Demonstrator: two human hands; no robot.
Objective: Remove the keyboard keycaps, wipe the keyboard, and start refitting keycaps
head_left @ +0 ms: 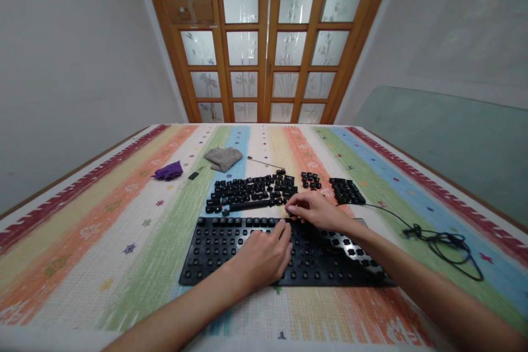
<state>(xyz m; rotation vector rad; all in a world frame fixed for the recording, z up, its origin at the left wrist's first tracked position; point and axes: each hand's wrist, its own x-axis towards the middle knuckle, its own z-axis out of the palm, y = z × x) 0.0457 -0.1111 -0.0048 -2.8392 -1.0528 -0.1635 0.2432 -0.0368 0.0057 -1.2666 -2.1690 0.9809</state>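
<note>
A black keyboard (pixel 231 250) lies across the front of the tablecloth, most of its switches bare. Keycaps sit along the left part of its top row. My left hand (pixel 264 250) rests over the keyboard's middle, fingers bent and together, the tips at the top row; what lies under them is hidden. My right hand (pixel 315 212) is just beyond the keyboard's back edge, thumb and fingers pinched on a small black keycap (pixel 292 214). Behind the keyboard, loose keycaps (pixel 247 191) are laid out in rows, with a long spacebar (pixel 249 205) in front.
Smaller keycap groups include a cluster (pixel 311 180) and a number-pad block (pixel 347 191) to the right. A black cable (pixel 447 245) lies coiled at right. Farther back are a grey cloth (pixel 223 158), a purple cloth (pixel 168 171), a small black-ended tool (pixel 193 175) and a thin rod (pixel 266 163).
</note>
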